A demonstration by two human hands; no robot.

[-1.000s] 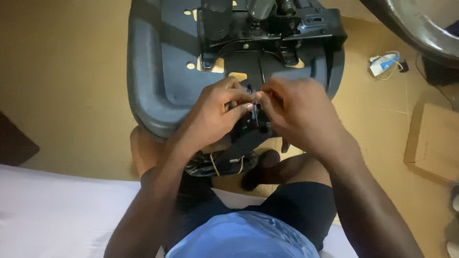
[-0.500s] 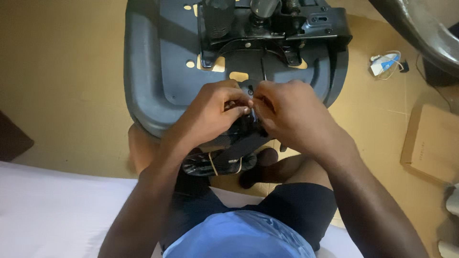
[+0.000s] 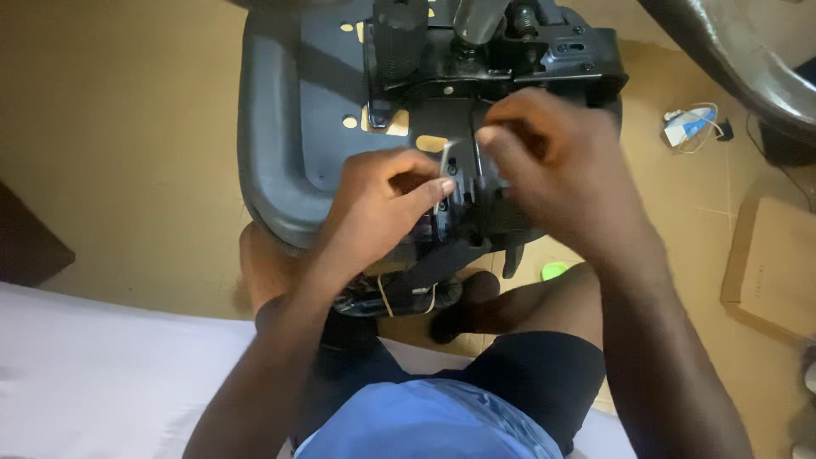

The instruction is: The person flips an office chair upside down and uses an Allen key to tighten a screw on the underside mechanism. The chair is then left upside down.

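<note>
An upturned grey chair seat rests against my knees, with its black metal mechanism bolted to the underside. My left hand pinches a small silver metal key that stands upright at the middle of the mechanism. My right hand hovers just right of the key, over the mechanism's lower plate. It is blurred with its fingers curled, and whether it holds anything is unclear. A black lever with a yellow band hangs below the seat.
On the tan floor lie a small white and blue gadget with a cable, a flat cardboard box and a small green item. A grey curved part is at top right. A white sheet lies at bottom left.
The two hands were pressed together on the small key. Now my right hand has pulled away up and to the right, and my left hand alone keeps the key.
</note>
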